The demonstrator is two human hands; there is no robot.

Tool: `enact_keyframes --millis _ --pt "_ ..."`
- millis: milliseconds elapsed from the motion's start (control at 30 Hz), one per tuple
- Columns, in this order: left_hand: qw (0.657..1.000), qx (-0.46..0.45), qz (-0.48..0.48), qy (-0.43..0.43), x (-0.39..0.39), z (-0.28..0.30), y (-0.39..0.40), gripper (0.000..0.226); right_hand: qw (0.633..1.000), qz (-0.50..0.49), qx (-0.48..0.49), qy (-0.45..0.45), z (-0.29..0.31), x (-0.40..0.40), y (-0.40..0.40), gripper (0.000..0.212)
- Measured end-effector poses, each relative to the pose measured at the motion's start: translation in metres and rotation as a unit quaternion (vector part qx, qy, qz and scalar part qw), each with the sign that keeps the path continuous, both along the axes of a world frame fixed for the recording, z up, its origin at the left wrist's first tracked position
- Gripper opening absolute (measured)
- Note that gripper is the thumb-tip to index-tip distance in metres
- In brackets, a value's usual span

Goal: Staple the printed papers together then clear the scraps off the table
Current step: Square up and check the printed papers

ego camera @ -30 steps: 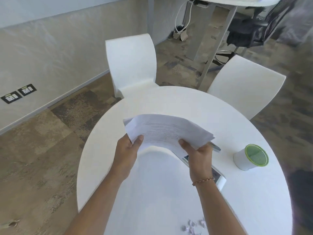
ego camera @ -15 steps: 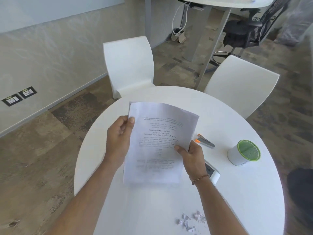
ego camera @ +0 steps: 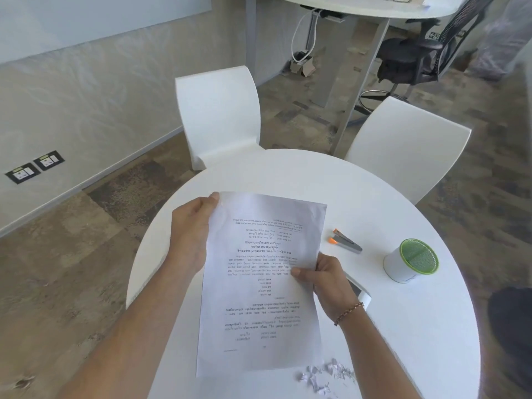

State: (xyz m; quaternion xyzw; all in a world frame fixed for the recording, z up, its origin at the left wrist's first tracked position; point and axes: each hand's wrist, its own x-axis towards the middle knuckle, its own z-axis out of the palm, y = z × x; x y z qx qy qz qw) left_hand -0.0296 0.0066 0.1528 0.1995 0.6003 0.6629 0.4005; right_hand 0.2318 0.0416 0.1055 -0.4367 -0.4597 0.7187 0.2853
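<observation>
Papers (ego camera: 259, 283) with printed lines are held above the round white table (ego camera: 403, 326), the text upside down to the camera. Left hand (ego camera: 193, 234) grips their far left corner, fingers curled behind the sheets; right hand (ego camera: 325, 280) pinches their right edge, thumb on top. Right of the papers lies a stapler (ego camera: 345, 244) with orange tips, and beyond it a green-rimmed cup (ego camera: 411, 262). Scraps (ego camera: 322, 375) lie near the papers' lower right corner.
</observation>
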Motion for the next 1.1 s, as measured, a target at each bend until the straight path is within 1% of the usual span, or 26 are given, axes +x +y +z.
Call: enact_keyframes --millis 67,133,233,267,300,333,400,433,500,567,667,767,833,967,1100 --pt "1.000 0.000 -0.017 0.000 0.000 0.000 0.003 0.059 1.000 0.000 -0.003 0.001 -0.001 0.002 0.001 0.025" --pt "1.000 -0.017 -0.004 -0.013 -0.001 0.000 0.009 0.054 1.000 -0.002 -0.002 0.003 0.000 0.003 0.002 0.025" --pt "0.997 -0.065 0.021 -0.026 0.002 0.003 0.018 0.029 1.000 -0.001 -0.002 0.009 0.001 0.004 0.003 0.025" --pt "0.996 -0.078 0.024 -0.033 0.003 0.003 0.019 0.025 1.000 -0.001 -0.001 0.010 0.002 0.004 0.003 0.025" --pt "0.995 -0.083 0.023 -0.041 0.003 0.003 0.018 0.025 1.000 -0.006 0.001 0.008 0.003 0.004 0.004 0.025" --pt "0.995 -0.085 0.015 -0.044 0.004 0.003 0.015 0.032 1.000 -0.015 0.001 0.006 0.003 0.004 0.005 0.025" --pt "0.996 -0.080 -0.031 -0.005 0.007 0.004 0.002 0.050 0.999 -0.046 0.001 0.007 0.003 0.005 0.009 0.025" --pt "0.995 -0.067 -0.068 0.026 0.010 0.003 -0.007 0.054 0.998 -0.063 0.004 0.007 0.004 0.004 0.011 0.025" --pt "0.987 -0.046 -0.136 0.065 0.018 -0.001 -0.024 0.048 0.996 -0.090 0.020 0.005 0.006 0.000 0.015 0.025" --pt "0.983 -0.033 -0.160 0.087 0.026 -0.010 -0.031 0.037 0.993 -0.109 0.046 0.005 0.008 -0.005 0.018 0.024" --pt "0.984 -0.005 -0.116 0.132 0.032 -0.018 -0.030 0.025 0.987 -0.138 0.086 0.002 0.011 -0.015 0.017 0.021" --pt "0.984 -0.003 -0.058 0.171 0.039 -0.026 -0.029 0.020 0.980 -0.171 0.105 -0.011 0.010 -0.021 0.012 0.017" --pt "0.984 -0.009 -0.037 0.172 0.046 -0.035 -0.033 0.021 0.976 -0.189 0.109 -0.030 0.005 -0.024 0.008 0.014" --pt "0.986 -0.034 -0.033 0.159 0.058 -0.054 -0.039 0.027 0.974 -0.190 0.103 -0.074 -0.009 -0.030 -0.001 0.015" --pt "0.982 -0.059 -0.038 0.175 0.061 -0.062 -0.037 0.024 0.970 -0.189 0.104 -0.114 -0.020 -0.030 -0.002 0.013"
